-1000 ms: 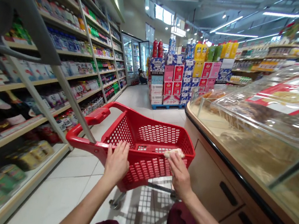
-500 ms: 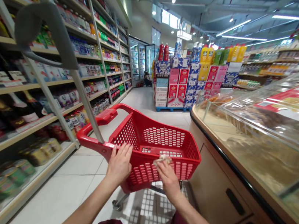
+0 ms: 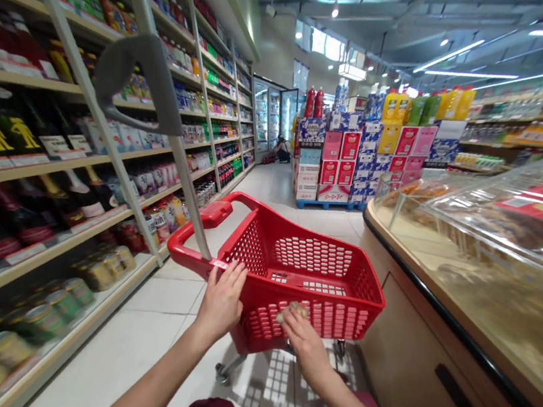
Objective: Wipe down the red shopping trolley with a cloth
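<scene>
A red plastic shopping cart with perforated sides stands sideways in front of me, its basket holding nothing that I can see. My left hand grips the near rim beside the base of a grey metal pole, fingers hooked over the edge. Lower on the near side panel, my right hand presses a crumpled whitish cloth against the perforations. Its fingers cover most of the cloth. A grey plastic handle is fixed higher up the pole.
Shelves of bottles and cans line the left side. At right, a counter with clear-lidded food packs comes close to the cart. Stacked drink boxes stand on a blue pallet behind. A person crouches near the far fridges.
My right hand and the cloth have slid down from just under the rim to the perforated panel. My left hand stays on the rim. The view has turned slightly left.
</scene>
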Demonstrator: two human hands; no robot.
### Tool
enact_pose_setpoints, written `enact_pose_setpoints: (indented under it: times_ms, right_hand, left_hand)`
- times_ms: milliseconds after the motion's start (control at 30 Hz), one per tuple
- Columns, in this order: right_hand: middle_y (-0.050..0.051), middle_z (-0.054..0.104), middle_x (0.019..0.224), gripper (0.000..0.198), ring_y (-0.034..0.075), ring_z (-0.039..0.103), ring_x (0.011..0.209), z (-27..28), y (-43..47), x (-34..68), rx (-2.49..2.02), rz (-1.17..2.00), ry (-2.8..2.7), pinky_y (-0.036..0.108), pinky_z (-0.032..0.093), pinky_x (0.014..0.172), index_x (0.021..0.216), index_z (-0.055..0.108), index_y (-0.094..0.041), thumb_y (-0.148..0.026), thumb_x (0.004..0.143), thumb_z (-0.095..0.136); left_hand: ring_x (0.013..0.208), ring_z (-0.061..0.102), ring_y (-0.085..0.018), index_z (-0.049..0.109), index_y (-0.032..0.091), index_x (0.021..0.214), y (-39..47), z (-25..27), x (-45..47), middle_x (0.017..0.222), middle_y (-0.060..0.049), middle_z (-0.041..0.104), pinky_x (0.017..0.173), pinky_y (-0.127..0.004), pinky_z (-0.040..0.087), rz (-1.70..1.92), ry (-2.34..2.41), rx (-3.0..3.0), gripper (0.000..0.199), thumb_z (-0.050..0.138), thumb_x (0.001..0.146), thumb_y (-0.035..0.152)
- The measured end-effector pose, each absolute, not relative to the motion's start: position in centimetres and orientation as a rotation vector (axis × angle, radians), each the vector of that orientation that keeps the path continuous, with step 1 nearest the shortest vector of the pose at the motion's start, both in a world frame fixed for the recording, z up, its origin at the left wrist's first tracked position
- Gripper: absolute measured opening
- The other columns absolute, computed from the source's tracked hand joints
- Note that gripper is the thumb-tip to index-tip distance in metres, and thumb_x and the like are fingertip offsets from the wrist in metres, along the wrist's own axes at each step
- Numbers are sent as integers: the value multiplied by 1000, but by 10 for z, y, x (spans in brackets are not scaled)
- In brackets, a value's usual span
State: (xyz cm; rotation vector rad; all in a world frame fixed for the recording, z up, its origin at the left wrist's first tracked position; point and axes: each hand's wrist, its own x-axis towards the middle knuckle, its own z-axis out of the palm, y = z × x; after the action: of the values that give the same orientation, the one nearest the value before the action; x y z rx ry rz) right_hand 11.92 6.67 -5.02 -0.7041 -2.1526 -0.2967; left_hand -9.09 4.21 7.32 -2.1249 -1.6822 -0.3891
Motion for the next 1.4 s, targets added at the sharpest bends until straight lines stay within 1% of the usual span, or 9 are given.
enact_pose_setpoints:
  times_ms: [133,367,500,567,700,867,1067,1267,1400]
  right_hand:
    - [8,49,125,40,20,28,126,-29,71,105,-723,-310,-2089,41,36,99,124,44,-15,-9,87,31]
    - [7,59,113,39,17,35,122,-30,69,84,-558,-334,-2179,35,44,92,119,48,-16,-9,87,28]
    - [8,50,124,39,20,28,126,-11,71,69,-614,-295,-2087,41,35,100,123,45,-16,-9,87,31]
    - [7,52,122,39,19,29,125,-12,73,67,-584,-296,-2102,40,35,100,122,46,-16,-8,87,31]
    - [6,59,113,36,15,33,123,-26,70,64,-496,-291,-2223,35,40,97,118,50,-16,-10,88,30]
    - [8,47,126,36,20,25,127,3,77,35,-553,-276,-2173,41,33,101,120,48,-13,-12,88,30]
    - [6,62,107,33,17,46,113,-7,78,14,-445,-291,-2215,33,44,92,109,57,-14,-14,88,31]
    - [6,53,121,34,19,33,123,22,72,-20,-444,-295,-2132,39,31,102,118,50,-15,-11,88,34]
    - [6,64,102,27,13,49,110,4,66,-23,-369,-291,-2190,29,39,96,104,58,-15,-15,88,37]
  left_hand:
    - [122,34,-23,45,11,120,40,75,-100,129,-11,44,104,-48,15,-428,-1712,-1999,54,38,67,9]
    - [123,34,-23,46,10,119,37,75,-104,129,-10,44,102,-49,16,-418,-1729,-2013,54,37,65,7]
    - [114,45,-20,50,16,114,31,85,-122,119,-7,55,104,-46,13,-563,-1650,-2017,46,36,70,10]
    - [111,47,-20,49,16,114,30,92,-137,117,-8,56,104,-44,16,-701,-1725,-1823,43,35,73,13]
    - [121,35,-24,40,12,121,32,100,-164,128,-12,45,101,-47,21,-651,-1987,-1625,52,38,68,13]
    - [127,26,-23,37,13,124,39,100,-174,136,-9,35,103,-51,16,-412,-2079,-1709,60,38,65,9]
    - [126,27,-22,34,13,127,34,93,-174,136,-9,35,102,-53,15,-398,-1997,-1732,61,36,66,6]
    - [126,27,-23,35,13,126,27,90,-171,136,-9,35,101,-53,17,-382,-1970,-1729,60,36,67,6]
    - [125,29,-21,39,14,124,23,91,-170,134,-7,38,103,-50,14,-375,-1934,-1737,59,34,66,2]
